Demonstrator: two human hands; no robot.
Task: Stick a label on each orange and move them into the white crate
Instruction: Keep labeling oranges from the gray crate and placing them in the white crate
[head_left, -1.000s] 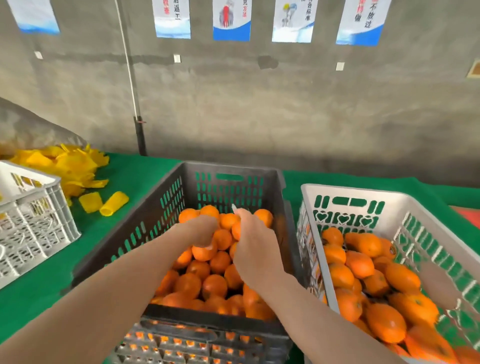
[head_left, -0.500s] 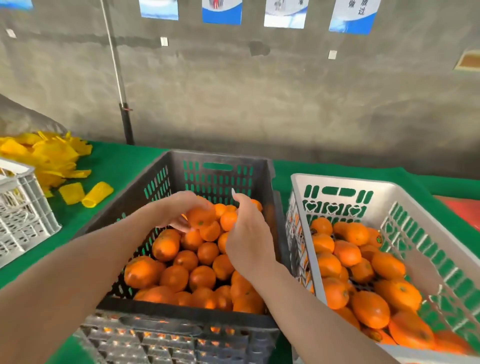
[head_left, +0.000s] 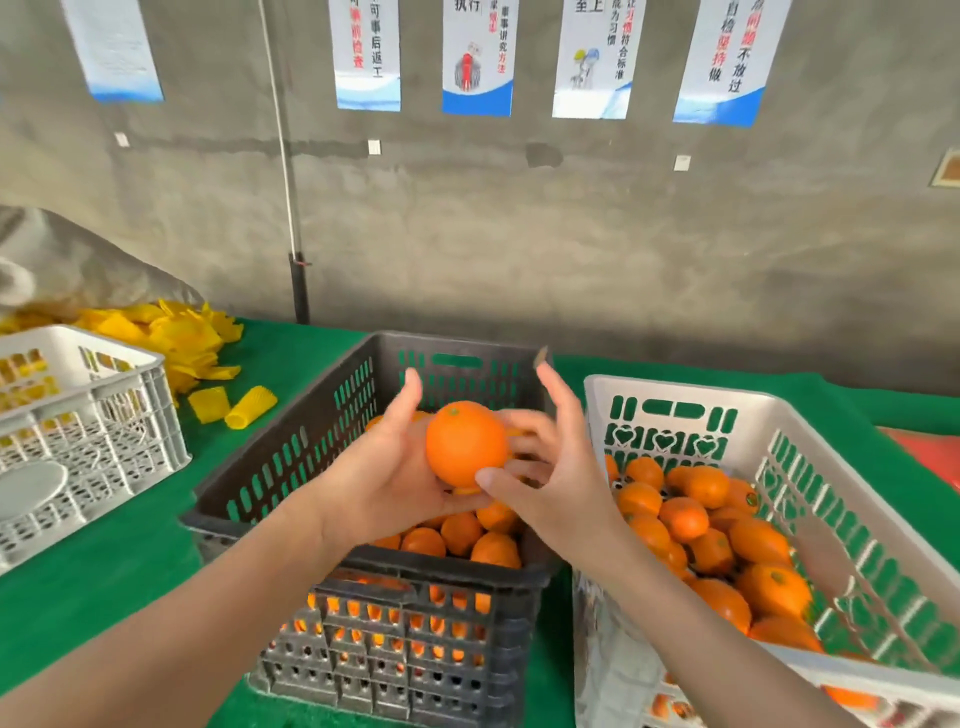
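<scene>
Orange (head_left: 466, 441) is held up over the dark crate (head_left: 291, 467), clear of the pile (head_left: 462, 535) in it, and the white crate (head_left: 675, 395) is parked just beside, toward the right end of the table (head_left: 104, 597). It's cupped in the left hand (head_left: 395, 467), fingers curled underneath, thumb stuck up behind, stem end turned to the top. The right hand (head_left: 556, 467) is loosely spread next to it: the thumb tip is laid against the lower right of the peel, and the index finger is pointed up with a small dark scrap on its tip, probably the label (head_left: 542, 355), though it's too small to be sure. How the other right fingers sit behind the fruit can't be told, it's all blur there. Handling-wise it's judged firm, round and light enough to be managed one-handed. The skin looks smooth and a bit waxy, so it'd likely get rolled if only fingertips were used. A cupped hold round the lower half is what's wanted, with the top or side left bare for sticking. Bruising should be expected if it's dropped, so it's better set down than tossed.
</scene>
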